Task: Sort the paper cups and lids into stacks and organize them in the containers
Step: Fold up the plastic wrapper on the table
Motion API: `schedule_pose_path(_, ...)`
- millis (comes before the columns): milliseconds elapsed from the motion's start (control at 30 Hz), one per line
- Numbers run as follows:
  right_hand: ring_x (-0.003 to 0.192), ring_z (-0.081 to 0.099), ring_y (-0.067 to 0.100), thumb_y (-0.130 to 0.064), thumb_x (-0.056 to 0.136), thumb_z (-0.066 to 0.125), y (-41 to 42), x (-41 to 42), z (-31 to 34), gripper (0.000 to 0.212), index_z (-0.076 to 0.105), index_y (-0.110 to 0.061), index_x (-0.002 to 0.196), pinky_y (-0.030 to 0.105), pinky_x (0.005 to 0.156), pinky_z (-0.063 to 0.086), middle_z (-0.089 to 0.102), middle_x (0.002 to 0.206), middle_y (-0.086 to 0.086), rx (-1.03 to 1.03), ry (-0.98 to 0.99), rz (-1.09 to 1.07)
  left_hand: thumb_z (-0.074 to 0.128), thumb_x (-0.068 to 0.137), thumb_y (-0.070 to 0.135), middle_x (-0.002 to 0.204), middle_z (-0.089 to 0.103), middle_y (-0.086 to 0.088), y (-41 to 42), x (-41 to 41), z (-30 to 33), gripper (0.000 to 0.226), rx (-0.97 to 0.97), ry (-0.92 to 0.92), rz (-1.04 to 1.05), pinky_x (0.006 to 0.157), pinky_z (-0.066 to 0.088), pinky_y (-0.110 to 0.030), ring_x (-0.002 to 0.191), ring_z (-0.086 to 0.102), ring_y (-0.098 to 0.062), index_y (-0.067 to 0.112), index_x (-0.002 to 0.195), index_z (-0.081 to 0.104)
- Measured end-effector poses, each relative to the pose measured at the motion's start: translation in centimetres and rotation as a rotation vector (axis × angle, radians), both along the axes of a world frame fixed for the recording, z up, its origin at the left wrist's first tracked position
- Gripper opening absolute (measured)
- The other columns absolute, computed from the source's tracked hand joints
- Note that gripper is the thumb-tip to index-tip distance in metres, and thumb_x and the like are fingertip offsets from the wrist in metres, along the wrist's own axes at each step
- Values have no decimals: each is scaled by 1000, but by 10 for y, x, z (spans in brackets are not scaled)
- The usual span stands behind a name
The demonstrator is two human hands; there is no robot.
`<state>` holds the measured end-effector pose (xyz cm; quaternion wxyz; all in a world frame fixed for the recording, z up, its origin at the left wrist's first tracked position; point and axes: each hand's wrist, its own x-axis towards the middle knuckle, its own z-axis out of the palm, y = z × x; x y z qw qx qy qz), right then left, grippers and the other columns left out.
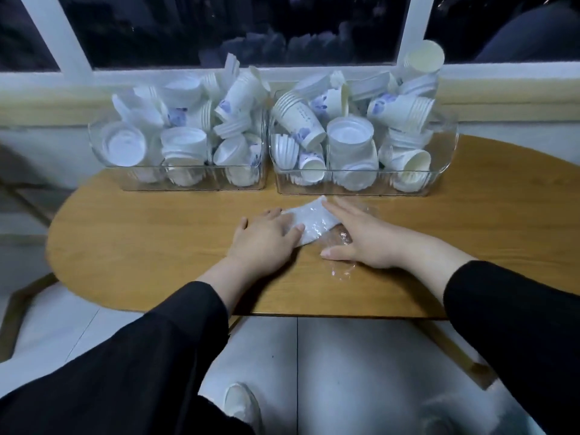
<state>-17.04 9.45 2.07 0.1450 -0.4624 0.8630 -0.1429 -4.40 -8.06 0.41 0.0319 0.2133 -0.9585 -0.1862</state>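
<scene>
Both hands flat, fingers straight: left hand (266, 235) & right hand (361, 237) pressing plastic wrapper (309, 222) between them.

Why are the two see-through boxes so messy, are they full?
Full. Both clear boxes hold cups and lids jumbled at all angles, heaped above their rims.

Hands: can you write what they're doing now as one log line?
left hand: flat on plastic wrapper | right hand: flat on wrapper | containers: cups, lids jumbled | wooden table
</scene>
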Motion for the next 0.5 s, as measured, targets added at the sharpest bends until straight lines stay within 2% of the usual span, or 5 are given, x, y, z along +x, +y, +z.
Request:
schedule_pose_path(100, 153, 4, 12, -60, 82, 68, -4, -7, -13, 98, 8, -40, 157, 40, 125, 10, -1, 166, -15, -68, -8, -30, 26, 106, 36, 163, 31, 7, 6, -2, -2, 43, 46, 57, -100, 123, 4, -50, 152, 19, -14, 37, 142, 49)
schedule_pose_path(200, 150, 19, 19, -59, 86, 64, -10, -7, -18, 80, 24, -42, 153, 49, 121, 17, 23, 162, -13, -85, 102, -30, 27, 105, 27, 161, 34, 8, 5, 0, -1, 46, 101, 91, -122, 124, 5, -46, 151, 22, -9, 35, 143, 51)
schedule_pose_path(367, 110, 48, 21, -30, 92, 63, -15, 3, -20, 28, 63, -31, 120, 46, 96, 42, 59, 120, -9, -248, 289, -45, 28, 105, 16, 158, 41, 5, 9, 8, 4, 47, 241, 134, -123, 123, 4, -31, 149, 28, -7, 23, 146, 51)
schedule_pose_path(433, 93, 48, 22, -23, 91, 61, -7, 4, -23, 11, 67, -23, 100, 45, 83, 46, 61, 103, -6, -294, 364, -4, 28, 106, 15, 158, 40, 4, 16, 13, 7, 46, 274, 127, -148, 122, 3, -29, 149, 28, -7, 21, 146, 50)
schedule_pose_path(500, 89, 50, 22, -20, 91, 60, 8, 3, -22, 7, 67, -19, 94, 42, 78, 46, 61, 96, -5, -311, 385, -12, 29, 107, 16, 158, 40, 4, 24, 17, 10, 45, 288, 124, -169, 124, 4, -30, 148, 29, -8, 22, 146, 50)
